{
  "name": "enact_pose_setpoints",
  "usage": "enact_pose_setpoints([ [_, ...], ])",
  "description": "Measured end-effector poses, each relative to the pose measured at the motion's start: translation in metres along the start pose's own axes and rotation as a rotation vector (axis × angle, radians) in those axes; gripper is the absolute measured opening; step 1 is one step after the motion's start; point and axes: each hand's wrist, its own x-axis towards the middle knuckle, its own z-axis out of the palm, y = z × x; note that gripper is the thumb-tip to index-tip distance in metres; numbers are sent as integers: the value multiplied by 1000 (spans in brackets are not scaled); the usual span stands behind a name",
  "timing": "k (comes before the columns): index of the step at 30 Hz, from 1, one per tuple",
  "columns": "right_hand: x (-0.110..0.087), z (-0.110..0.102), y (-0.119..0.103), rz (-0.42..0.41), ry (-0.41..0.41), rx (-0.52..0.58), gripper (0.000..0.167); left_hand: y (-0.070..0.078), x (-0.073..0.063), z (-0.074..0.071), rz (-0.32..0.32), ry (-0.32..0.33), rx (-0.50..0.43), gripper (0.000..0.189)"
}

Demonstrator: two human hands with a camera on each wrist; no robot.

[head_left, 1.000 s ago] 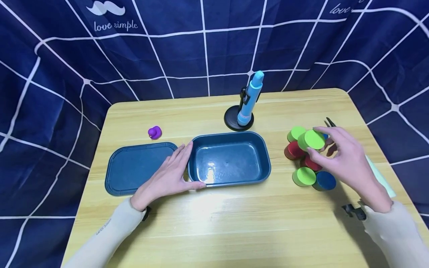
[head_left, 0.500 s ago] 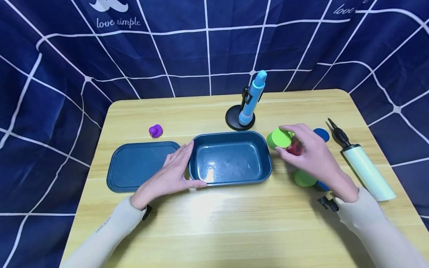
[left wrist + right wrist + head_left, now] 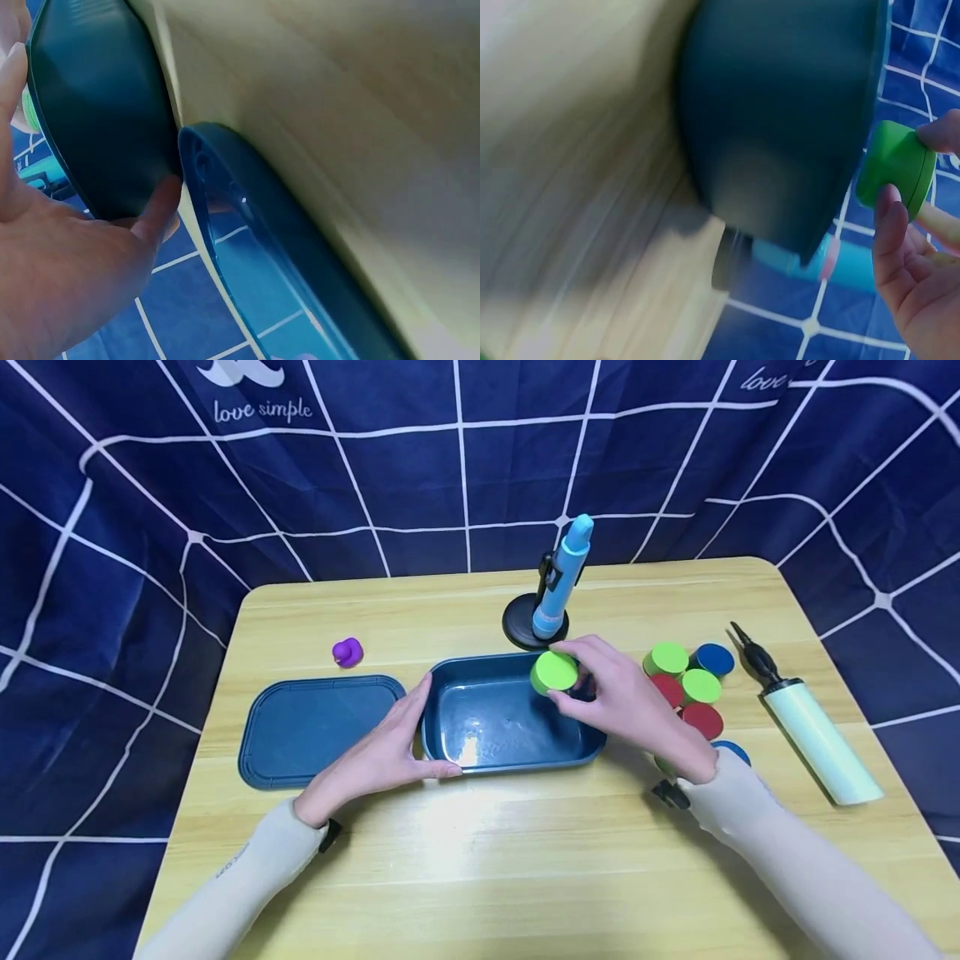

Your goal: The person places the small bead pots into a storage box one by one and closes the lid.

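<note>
The right hand (image 3: pixel 617 689) pinches a squat, lime-green round tub (image 3: pixel 553 673) above a dark-blue rectangular plastic box (image 3: pixel 495 727), toward its far right corner, while the left hand (image 3: pixel 378 747), fingers straight, touches its left edge.

The head view looks forward and down from above and behind the left hand (image 3: pixel 378 747) and right hand (image 3: pixel 618 693), far enough back to take in the pale wood-grain tabletop (image 3: pixel 480 877) around them and the navy, white-gridded cloth curtain (image 3: pixel 517 477) beyond. The left wrist view, close and low, is tipped sideways, facing past the left hand to the dark blue-green, rounded rectangular plastic box (image 3: pixel 105 112). The right wrist view, also low, tips the opposite way and faces that box beside the right hand. All 3 share the box; 2, head and right wrist, share the right hand's short, round, lime-green tub (image 3: pixel 896 165).
</note>
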Motion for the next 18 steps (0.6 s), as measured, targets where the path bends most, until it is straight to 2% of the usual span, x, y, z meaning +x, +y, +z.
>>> enact_pose_setpoints([
  [4, 11, 13, -6, -3, -40, 13, 58, 1, -1, 1, -23, 1, -46, 138],
  [11, 28, 34, -20, 60, -155, -2, 62, 4, 0, 1, -56, 12, -85, 138],
  [18, 36, 54, -31, 59, -194, -15, 59, 8, -2, 3, -71, 20, -143, 137],
])
